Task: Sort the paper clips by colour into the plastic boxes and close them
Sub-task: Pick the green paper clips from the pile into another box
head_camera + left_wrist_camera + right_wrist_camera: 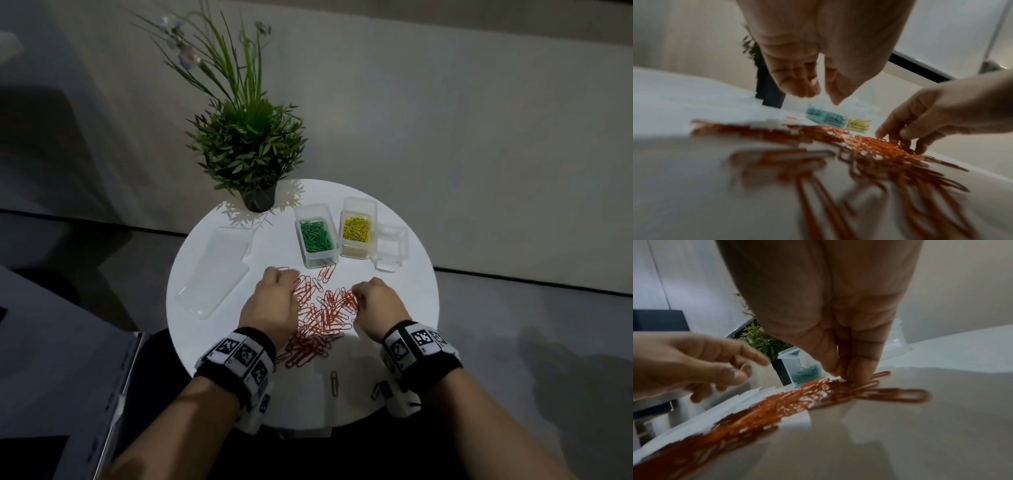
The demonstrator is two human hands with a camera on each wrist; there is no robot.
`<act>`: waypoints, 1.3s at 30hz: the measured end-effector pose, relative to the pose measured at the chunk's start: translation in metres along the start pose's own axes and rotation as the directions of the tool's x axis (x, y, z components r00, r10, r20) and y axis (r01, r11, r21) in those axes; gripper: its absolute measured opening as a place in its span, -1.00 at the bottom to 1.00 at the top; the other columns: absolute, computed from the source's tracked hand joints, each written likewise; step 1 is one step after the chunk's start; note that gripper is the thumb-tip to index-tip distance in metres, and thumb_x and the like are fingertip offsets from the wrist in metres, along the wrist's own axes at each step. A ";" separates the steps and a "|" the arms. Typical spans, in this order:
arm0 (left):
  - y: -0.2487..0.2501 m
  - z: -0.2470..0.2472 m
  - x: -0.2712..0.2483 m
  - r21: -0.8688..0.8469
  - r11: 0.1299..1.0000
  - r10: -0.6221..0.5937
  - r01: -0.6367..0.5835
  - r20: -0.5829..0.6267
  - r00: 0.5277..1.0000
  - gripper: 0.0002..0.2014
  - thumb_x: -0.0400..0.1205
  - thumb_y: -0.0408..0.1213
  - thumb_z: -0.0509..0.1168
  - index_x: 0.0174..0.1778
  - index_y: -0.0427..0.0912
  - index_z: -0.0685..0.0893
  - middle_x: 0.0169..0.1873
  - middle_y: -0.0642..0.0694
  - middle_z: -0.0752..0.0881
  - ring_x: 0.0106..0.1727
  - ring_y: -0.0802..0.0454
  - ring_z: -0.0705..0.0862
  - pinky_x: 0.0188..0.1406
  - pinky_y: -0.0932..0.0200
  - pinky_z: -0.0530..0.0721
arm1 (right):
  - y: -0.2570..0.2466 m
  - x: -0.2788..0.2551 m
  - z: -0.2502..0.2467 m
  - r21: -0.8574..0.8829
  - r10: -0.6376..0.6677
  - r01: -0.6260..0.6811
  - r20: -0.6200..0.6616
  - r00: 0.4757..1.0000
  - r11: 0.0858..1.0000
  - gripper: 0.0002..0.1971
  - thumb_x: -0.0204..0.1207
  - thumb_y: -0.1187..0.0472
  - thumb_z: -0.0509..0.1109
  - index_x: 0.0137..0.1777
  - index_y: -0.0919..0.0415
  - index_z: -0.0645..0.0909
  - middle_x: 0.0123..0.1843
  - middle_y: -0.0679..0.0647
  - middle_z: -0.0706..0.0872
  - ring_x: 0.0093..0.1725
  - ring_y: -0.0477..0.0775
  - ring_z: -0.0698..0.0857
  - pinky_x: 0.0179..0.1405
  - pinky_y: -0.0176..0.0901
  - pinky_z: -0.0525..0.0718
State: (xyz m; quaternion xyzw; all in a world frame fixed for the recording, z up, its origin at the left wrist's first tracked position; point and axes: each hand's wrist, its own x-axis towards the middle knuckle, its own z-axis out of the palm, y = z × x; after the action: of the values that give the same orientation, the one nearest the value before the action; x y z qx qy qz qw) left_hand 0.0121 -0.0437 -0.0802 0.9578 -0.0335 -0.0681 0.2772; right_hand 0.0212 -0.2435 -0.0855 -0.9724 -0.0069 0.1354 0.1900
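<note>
Both wrists low in frame. Left hand hovers loose-fingered; right hand pinches red paper clips at frame centre. Empty box upper right. Risk: tangled clips dragging, scattering off table.

Left hand hovering, fingers loose, right hand pinching (fingertips down)

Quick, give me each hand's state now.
Left hand: open, over the red clips, holding nothing.
Right hand: pinching red clips.
</note>
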 end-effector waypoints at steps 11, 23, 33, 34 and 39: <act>0.005 -0.030 0.071 0.100 0.972 0.216 -0.213 -0.012 0.976 -0.71 0.68 -0.25 0.20 0.30 -0.04 0.65 0.16 -0.13 0.63 0.12 -0.17 0.65 0.06 -0.01 0.64 | -0.045 0.032 0.006 -0.182 -0.260 0.286 0.154 0.953 0.941 -0.50 0.47 0.42 0.25 0.44 0.20 0.44 0.40 0.13 0.43 0.35 0.19 0.41 0.20 0.02 0.57; -0.017 -0.040 0.054 -0.007 0.995 0.095 -0.095 -0.015 0.995 -0.49 0.66 -0.25 0.25 0.55 0.01 0.35 0.38 -0.19 0.54 0.31 -0.16 0.57 0.28 0.01 0.55 | 0.008 -0.030 -0.025 0.041 -0.286 0.283 0.118 0.951 0.958 -0.67 0.37 0.13 0.60 0.07 0.13 0.58 0.02 0.03 0.60 -0.01 0.09 0.57 -0.07 -0.17 0.49; 0.027 0.001 -0.059 0.248 0.964 -0.009 -0.099 0.400 0.916 -0.51 0.37 0.33 0.38 -0.32 -0.04 0.46 -0.17 -0.03 0.67 -0.11 -0.03 0.58 -0.23 0.14 0.41 | 0.006 -0.058 -0.017 -0.225 -0.041 0.176 0.501 0.864 0.958 -0.68 0.31 0.04 0.62 -0.02 0.18 0.72 0.01 0.12 0.73 -0.06 0.06 0.59 -0.17 -0.27 0.44; 0.029 0.008 -0.059 0.287 0.949 0.003 -0.130 0.405 0.915 -0.53 0.38 0.32 0.38 -0.26 -0.05 0.53 -0.11 -0.05 0.70 -0.07 -0.06 0.61 -0.21 0.14 0.43 | 0.004 -0.055 -0.016 -0.224 -0.057 0.189 0.492 0.869 0.956 -0.68 0.32 0.04 0.61 -0.01 0.20 0.72 0.00 0.13 0.73 -0.03 0.09 0.62 -0.22 -0.26 0.42; 0.024 0.014 -0.037 0.342 0.934 -0.021 -0.100 0.334 0.942 -0.66 0.51 0.13 0.32 -0.11 -0.11 0.65 -0.03 -0.11 0.71 0.08 -0.12 0.64 -0.10 0.12 0.53 | -0.005 -0.027 -0.010 -0.071 -0.102 0.131 0.321 0.942 0.989 -0.83 0.37 0.14 0.56 -0.24 0.22 0.66 -0.18 0.08 0.78 -0.14 0.02 0.65 -0.22 -0.20 0.56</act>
State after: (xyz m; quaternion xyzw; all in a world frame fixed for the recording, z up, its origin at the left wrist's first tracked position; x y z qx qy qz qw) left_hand -0.0276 -0.0675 -0.0754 0.9658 -0.1109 -0.2156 0.0917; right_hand -0.0014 -0.2441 -0.0672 -0.9437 -0.1007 0.2775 0.1496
